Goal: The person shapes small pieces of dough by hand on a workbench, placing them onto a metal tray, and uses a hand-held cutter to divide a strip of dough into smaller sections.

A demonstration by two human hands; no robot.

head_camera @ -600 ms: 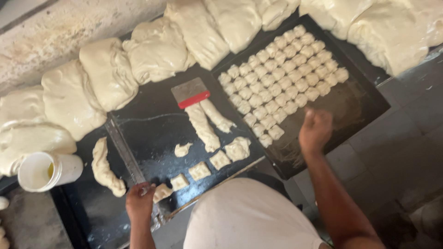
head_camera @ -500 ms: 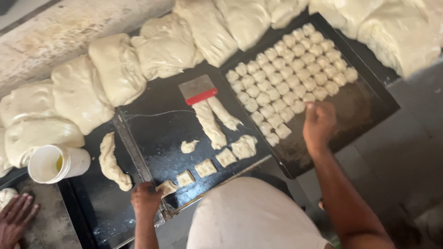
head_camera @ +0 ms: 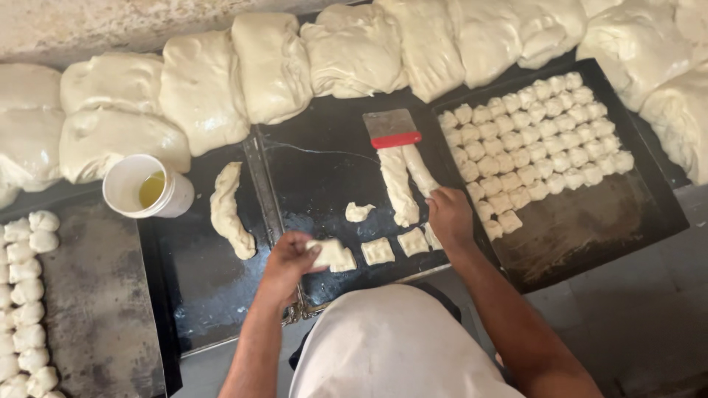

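The left hand (head_camera: 289,259) pinches a small dough square (head_camera: 327,252) just above the black tray (head_camera: 324,169). The right hand (head_camera: 448,215) rests, fingers bent, on cut dough pieces (head_camera: 413,241) beside two dough strips (head_camera: 404,180).

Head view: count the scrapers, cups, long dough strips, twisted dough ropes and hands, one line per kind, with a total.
Scraper: 1
White cup: 1
Long dough strips: 2
Twisted dough rope: 1
Hands: 2, the left hand holding a dough piece, and the right hand
Total: 7
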